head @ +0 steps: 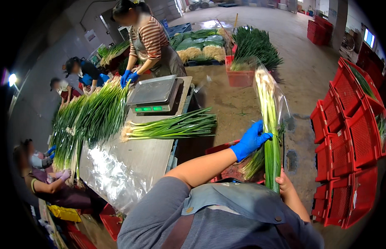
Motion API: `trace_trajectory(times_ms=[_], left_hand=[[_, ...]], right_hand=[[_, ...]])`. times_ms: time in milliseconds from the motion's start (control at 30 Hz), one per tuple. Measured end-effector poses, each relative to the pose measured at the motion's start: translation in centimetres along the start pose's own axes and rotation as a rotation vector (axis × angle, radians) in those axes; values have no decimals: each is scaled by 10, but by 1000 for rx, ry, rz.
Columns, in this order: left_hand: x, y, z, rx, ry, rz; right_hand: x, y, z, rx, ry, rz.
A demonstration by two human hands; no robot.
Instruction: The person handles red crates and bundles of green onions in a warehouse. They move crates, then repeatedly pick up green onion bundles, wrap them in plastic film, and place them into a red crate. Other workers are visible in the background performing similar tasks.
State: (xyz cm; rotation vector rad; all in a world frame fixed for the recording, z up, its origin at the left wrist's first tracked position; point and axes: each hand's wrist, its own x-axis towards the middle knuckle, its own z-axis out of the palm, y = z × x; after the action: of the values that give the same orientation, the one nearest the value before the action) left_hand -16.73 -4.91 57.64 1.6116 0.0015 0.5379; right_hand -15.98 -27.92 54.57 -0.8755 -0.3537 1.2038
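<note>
A bunch of green onions (270,112) stands upright before me, its pale root end at the top inside a clear plastic bag (281,102). My left hand (250,140), in a blue glove, is wrapped around the middle of the stalks near the bag's lower edge. Lower down, my bare right hand (285,182) grips the green leaves, with part of that hand hidden behind them. On the table (149,152) to my left lies another green onion bunch (171,126), its leaves sticking out past the table edge.
Behind that bunch sits a digital scale (154,93). Clear plastic bags (118,174) and a long green onion heap (90,112) cover the table's left part. A red crate (224,171) stands below my hands, stacked red crates (339,143) at right. Several people work around the table.
</note>
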Motion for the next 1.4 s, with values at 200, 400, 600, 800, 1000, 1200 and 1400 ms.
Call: trace_trajectory(times_ms=[200,400,600,800,1000,1200,1400], left_hand=[[-15,-31,12,543,-27,-115],[-50,-60,6,776,-260,-340],[-77,-44,-3,635,-638,-622],[-111,-60,-4,477,-766,-330],[-116,-50,-28,224,-406,-897],[-128,-65,-54,125,-134,-921],[-131,-57,-50,35,-165,-928]], right_hand=[[-20,25,-47,-110,-8,-78],[-22,30,-36,-75,39,113],[-16,29,-17,1,85,400],[22,42,-48,-69,16,736],[87,71,-83,-63,3,825],[79,25,-48,139,-74,923],[54,36,-46,-534,-103,679]])
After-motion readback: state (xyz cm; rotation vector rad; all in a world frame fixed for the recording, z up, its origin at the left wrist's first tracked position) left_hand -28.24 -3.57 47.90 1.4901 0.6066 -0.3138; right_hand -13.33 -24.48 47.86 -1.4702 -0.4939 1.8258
